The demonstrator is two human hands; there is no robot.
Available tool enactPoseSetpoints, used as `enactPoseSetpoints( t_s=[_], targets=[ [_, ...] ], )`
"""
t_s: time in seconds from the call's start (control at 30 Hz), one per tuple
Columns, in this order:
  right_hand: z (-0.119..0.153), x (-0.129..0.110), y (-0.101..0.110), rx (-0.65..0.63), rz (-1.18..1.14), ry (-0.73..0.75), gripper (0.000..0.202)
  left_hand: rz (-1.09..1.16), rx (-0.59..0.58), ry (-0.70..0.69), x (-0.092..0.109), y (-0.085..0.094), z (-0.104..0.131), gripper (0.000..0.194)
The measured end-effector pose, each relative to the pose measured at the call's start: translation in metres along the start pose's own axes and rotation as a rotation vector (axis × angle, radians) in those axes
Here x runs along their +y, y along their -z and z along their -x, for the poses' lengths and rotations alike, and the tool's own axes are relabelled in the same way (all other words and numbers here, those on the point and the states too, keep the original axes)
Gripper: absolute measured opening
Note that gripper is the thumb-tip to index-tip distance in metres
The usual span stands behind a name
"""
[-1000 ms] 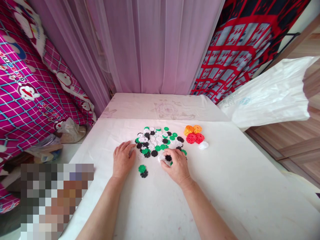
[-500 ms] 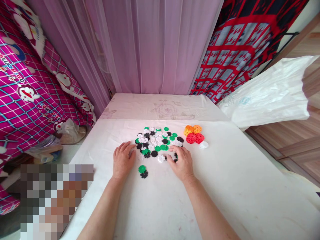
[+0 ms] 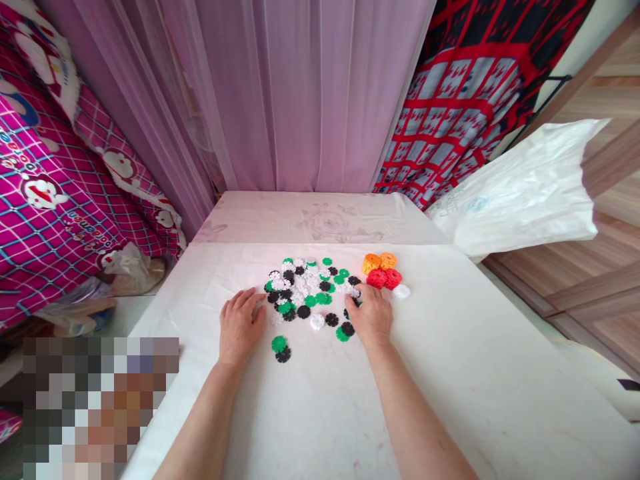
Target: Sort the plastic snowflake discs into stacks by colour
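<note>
Discs in the middle (image 3: 311, 301), plus orange stacks (image 3: 371, 261) and red stacks (image 3: 377, 278) at right: plastic-looking, notched rims, maybe matt, too small to be sure. Table cover (image 3: 310, 413) smooth pale cloth or vinyl; far curtain (image 3: 300, 93) thin pleated cloth; right, white bag (image 3: 525, 193) crinkled plastic, cabinet (image 3: 610, 220) wood-grained.

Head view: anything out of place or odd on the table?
No damage I can make out. A green disc overlapping a black disc sits apart, on the near side of the mixed heap. That heap is loosely strewn, while the orange stacks and red stacks look tidy. A pixelated patch hides the lower left.
</note>
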State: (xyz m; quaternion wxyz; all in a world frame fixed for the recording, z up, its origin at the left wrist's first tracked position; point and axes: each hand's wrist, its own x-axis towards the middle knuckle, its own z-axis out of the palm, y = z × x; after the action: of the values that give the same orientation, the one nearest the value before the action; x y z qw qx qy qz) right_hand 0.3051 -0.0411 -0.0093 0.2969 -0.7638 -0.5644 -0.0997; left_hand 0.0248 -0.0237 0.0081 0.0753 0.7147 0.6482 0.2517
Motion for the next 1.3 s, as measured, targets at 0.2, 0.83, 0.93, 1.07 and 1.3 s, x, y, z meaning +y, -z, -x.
enactPoseSetpoints(
  t_s=[0.2,0.83,0.93,1.07,1.3],
  targets=[
    [-0.002,0.000,-0.002,-0.028,-0.014,-0.036,0.020,-0.007,-0.001,-0.003,0.000,0.001,0.000,0.033],
    [0.033,-0.041,0.024,-0.205,-0.646,0.243,0.024,-0.001,-0.013,0.002,0.001,0.001,0.001,0.033],
    [0.032,-0.040,0.022,-0.216,-0.603,0.255,0.025,0.006,-0.008,0.002,0.001,0.001,0.001,0.033],
    [0.032,-0.040,0.019,-0.219,-0.587,0.264,0.027,0.007,-0.008,0.003,0.001,0.001,0.001,0.034],
    [0.031,-0.038,0.018,-0.153,-0.572,0.282,0.029,0.006,-0.017,0.003,0.002,0.002,0.001,0.034]
  ],
)
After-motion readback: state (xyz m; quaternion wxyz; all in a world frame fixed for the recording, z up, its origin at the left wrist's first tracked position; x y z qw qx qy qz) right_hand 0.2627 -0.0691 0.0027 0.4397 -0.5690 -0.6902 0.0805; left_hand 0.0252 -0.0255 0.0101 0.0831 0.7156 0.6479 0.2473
